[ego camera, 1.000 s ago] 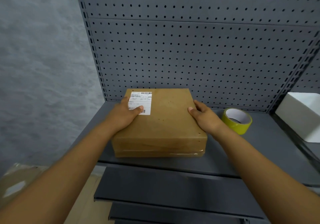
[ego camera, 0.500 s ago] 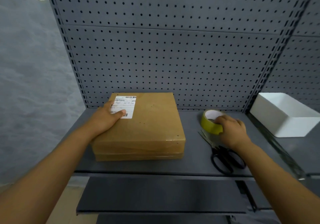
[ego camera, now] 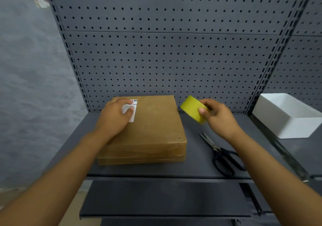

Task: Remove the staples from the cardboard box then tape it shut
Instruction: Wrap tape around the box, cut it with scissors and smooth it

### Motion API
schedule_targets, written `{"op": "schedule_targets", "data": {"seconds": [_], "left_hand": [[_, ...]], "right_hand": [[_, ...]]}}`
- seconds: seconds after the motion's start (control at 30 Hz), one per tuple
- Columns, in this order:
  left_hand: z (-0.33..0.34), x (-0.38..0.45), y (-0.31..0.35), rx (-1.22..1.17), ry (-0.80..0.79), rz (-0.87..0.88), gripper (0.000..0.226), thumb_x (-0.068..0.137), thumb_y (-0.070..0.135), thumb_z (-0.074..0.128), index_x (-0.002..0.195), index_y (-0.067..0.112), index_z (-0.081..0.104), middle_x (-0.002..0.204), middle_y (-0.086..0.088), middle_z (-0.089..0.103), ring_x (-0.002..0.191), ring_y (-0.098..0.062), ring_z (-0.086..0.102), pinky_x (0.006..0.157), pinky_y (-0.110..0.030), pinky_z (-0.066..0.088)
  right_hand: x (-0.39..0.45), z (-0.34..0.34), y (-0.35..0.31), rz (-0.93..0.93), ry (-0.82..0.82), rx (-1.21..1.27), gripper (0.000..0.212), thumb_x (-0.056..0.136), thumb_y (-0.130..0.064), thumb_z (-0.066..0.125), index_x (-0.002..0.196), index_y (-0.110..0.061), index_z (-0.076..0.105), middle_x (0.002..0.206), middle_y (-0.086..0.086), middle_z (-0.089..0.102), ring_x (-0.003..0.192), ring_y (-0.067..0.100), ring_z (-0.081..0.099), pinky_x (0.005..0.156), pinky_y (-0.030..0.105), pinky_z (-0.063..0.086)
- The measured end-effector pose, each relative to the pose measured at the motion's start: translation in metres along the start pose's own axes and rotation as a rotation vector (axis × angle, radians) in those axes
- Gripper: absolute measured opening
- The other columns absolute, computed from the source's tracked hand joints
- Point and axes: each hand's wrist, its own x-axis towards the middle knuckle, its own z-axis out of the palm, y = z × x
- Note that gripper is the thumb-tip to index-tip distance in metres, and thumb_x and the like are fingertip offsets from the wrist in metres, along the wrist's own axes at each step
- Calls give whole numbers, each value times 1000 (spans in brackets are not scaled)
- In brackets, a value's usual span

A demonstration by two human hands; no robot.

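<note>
Cardboard box (ego camera: 149, 129) lies flat on the grey shelf (ego camera: 195, 157), left of centre, flaps closed, white shipping label (ego camera: 132, 111) at its far-left corner. Left hand (ego camera: 115, 116) rests flat on the box top over the label, fingers relaxed and spread, pinning it down. Right hand (ego camera: 218, 116) grips the yellow tape roll (ego camera: 192, 109), fingers curled round it, lifted off the shelf and held just right of the box's far-right corner. Scissors (ego camera: 221, 154) lie on the shelf to the right, near side, untouched. White bin (ego camera: 287, 115) sits far right. Pegboard (ego camera: 165, 51) behind.

Step looks like the taping stage: no staples can be made out on the box from here, too small to tell. Clear film seems to already cover the near side. Next move probably needs finding the tape's free end, which likely takes both hands, then sticking it to the box seam and pulling across; scissors to cut after.
</note>
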Motion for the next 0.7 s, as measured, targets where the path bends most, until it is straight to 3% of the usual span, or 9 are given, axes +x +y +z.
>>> {"op": "schedule_targets", "data": {"seconds": [0.07, 0.17, 0.3, 0.43, 0.6, 0.7], "left_hand": [[5, -2, 26, -117, -71, 51, 25, 96, 28, 52, 117, 23, 64, 124, 7, 57, 112, -15, 54, 85, -21, 38], [12, -1, 61, -301, -218, 20, 29, 98, 32, 50, 123, 26, 62, 118, 14, 58, 108, -1, 51, 87, -17, 35], [19, 4, 80, -516, -287, -66, 31, 98, 33, 48, 125, 27, 61, 121, 11, 63, 112, -5, 56, 96, -26, 43], [20, 6, 80, -560, -266, -112, 23, 99, 30, 47, 111, 31, 66, 103, 15, 68, 101, -7, 62, 94, -37, 51], [18, 4, 78, -615, -242, -119, 22, 99, 25, 48, 108, 31, 67, 109, 10, 67, 107, -8, 62, 89, -28, 53], [17, 4, 74, -596, -213, -114, 20, 97, 27, 50, 105, 34, 67, 108, 14, 67, 106, -6, 61, 96, -36, 51]], "right_hand": [[0, 3, -13, -49, -26, 47, 19, 97, -14, 52, 112, -18, 63, 99, -5, 64, 91, 10, 57, 72, 20, 43], [-1, 9, -26, -122, -80, 80, 18, 96, -12, 53, 108, -21, 63, 92, -12, 63, 83, -5, 55, 69, 9, 42], [-3, 15, -36, -175, -124, 91, 18, 96, -11, 54, 107, -20, 64, 88, -17, 61, 79, -15, 53, 67, 2, 40], [-4, 19, -38, -180, -108, 76, 18, 95, -10, 55, 108, -18, 65, 90, -12, 62, 82, -7, 54, 68, 1, 39], [0, 24, -42, -157, -81, 47, 20, 95, -12, 55, 111, -18, 65, 95, -7, 63, 85, 3, 53, 67, 0, 38], [3, 27, -43, -138, -73, 58, 21, 96, -13, 54, 113, -20, 65, 98, -6, 64, 91, 7, 55, 67, 2, 39]]}}
